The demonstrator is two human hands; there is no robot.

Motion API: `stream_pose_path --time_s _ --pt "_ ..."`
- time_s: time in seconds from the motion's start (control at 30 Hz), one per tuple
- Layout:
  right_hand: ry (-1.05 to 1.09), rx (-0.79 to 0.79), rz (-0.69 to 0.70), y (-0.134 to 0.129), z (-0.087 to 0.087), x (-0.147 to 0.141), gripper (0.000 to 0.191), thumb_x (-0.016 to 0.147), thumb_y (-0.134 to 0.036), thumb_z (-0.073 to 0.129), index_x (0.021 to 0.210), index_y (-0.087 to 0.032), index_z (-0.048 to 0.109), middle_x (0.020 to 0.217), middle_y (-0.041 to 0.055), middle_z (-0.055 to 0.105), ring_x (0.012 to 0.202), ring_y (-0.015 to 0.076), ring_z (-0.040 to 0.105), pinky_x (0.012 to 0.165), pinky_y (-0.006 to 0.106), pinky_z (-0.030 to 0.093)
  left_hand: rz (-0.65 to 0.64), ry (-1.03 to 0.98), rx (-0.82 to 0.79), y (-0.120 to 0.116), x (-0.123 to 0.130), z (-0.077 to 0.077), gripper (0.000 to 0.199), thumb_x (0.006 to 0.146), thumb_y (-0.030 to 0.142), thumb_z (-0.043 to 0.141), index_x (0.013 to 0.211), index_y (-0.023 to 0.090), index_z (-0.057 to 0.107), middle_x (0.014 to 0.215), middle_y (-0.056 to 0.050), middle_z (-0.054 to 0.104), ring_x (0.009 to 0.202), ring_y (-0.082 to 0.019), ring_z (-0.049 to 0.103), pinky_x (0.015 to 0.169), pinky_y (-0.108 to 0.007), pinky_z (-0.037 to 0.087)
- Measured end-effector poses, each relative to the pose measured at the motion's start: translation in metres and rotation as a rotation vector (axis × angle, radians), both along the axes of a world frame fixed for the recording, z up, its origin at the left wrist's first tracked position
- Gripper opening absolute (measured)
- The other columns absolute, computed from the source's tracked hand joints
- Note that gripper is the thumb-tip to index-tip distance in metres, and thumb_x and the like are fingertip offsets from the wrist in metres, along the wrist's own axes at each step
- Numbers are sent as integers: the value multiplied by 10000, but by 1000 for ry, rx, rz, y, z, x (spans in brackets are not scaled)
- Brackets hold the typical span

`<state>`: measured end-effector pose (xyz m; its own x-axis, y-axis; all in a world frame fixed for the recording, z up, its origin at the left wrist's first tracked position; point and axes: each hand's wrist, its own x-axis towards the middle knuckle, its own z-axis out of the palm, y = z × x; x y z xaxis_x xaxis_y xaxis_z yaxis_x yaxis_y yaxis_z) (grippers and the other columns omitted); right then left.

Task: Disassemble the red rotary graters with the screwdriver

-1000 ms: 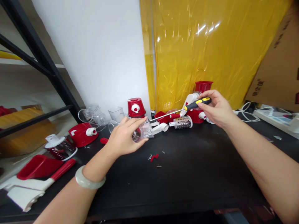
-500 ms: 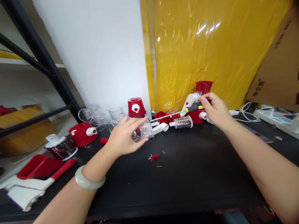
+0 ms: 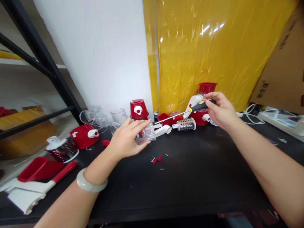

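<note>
My left hand (image 3: 128, 137) grips a clear plastic part (image 3: 148, 133), thumb below and fingers on top, holding it above the black table. In my right hand (image 3: 220, 109) is a screwdriver (image 3: 201, 106) with a black and yellow handle, pinched between thumb and fingers. Its metal shaft slants down to the left, and the tip reaches the upper edge of the clear part; exact contact cannot be made out. Below lie a small red piece (image 3: 157, 160) and several tiny screws or pins. Behind the hands are a white crank-like arm (image 3: 163, 130) and a metal grater drum (image 3: 186, 124).
Red bases (image 3: 84, 136), another grater drum (image 3: 62, 149) and a white-and-red grater body (image 3: 35, 186) lie on the left. A red cup-shaped part (image 3: 138, 109) stands at the back. A power strip (image 3: 282, 122) with white cables sits at the right.
My right hand has shifted its fingers on the screwdriver handle, and the handle end has risen slightly. My left hand and the clear part stay nearly still.
</note>
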<state>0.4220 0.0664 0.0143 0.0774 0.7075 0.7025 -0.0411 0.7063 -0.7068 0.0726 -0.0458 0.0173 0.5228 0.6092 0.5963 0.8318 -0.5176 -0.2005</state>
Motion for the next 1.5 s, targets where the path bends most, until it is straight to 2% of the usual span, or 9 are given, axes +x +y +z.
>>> stream_pose_path --time_s 0.17,0.27,0.37,0.47,0.73,0.93,1.13,1.33,1.5 --pt "-3 16 -39 7 -2 6 191 759 -385 725 855 -302 582 937 21 594 905 202 604 765 372 558 20 219 17 3 -4 7 577 865 291 594 1428 238 478 1327 -82 624 1023 -291 545 795 -402 500" --pt "40 10 -91 16 -5 13 177 760 -359 722 854 -293 587 895 10 593 856 189 595 769 361 545 -24 420 59 1 -8 26 552 902 118 468 1437 253 459 1395 -46 580 1145 -303 522 945 -461 446" --pt "66 -19 -117 24 -9 17 162 762 -324 705 872 -283 593 852 -6 583 804 170 582 795 351 526 -30 449 149 0 -8 46 587 899 51 406 1444 266 441 1395 -49 576 1234 -312 491 1051 -519 357" --pt "23 -39 -110 28 -13 16 161 771 -323 677 890 -276 580 834 -14 570 796 168 578 809 353 516 -161 535 6 3 -4 52 593 890 37 404 1413 307 469 1314 -35 627 1274 -276 491 1061 -475 368" --pt "-227 -72 -89 27 -21 7 200 798 -356 630 960 -254 573 868 -5 601 864 184 590 929 406 459 -108 571 15 9 -3 37 515 918 82 416 1409 221 486 1376 -50 591 1263 -291 477 997 -435 421" --pt "-362 -94 -88 29 -33 1 197 813 -372 604 954 -234 590 899 10 606 875 188 579 909 402 465 -115 469 -25 11 -2 24 494 900 148 503 1379 270 529 1255 -76 663 1114 -269 576 924 -433 462" --pt "-323 -133 -71 32 -36 1 202 805 -371 608 942 -224 594 911 15 618 867 186 592 919 411 463 -55 281 23 7 -13 13 581 876 237 587 1439 269 447 1352 -71 608 1142 -297 557 904 -450 470" --pt "-265 -204 -49 38 -39 6 222 758 -375 631 918 -226 592 866 3 590 850 178 580 895 381 458 -3 45 190 1 -19 -5 671 850 288 650 1466 270 383 1311 -101 614 1102 -294 580 919 -458 484" --pt "-263 -257 -59 39 -42 8 223 724 -387 637 863 -220 588 786 -8 576 807 177 567 855 371 458 -31 -30 260 2 -23 -11 727 819 293 695 1468 275 366 1273 -113 613 1103 -293 592 926 -457 494"
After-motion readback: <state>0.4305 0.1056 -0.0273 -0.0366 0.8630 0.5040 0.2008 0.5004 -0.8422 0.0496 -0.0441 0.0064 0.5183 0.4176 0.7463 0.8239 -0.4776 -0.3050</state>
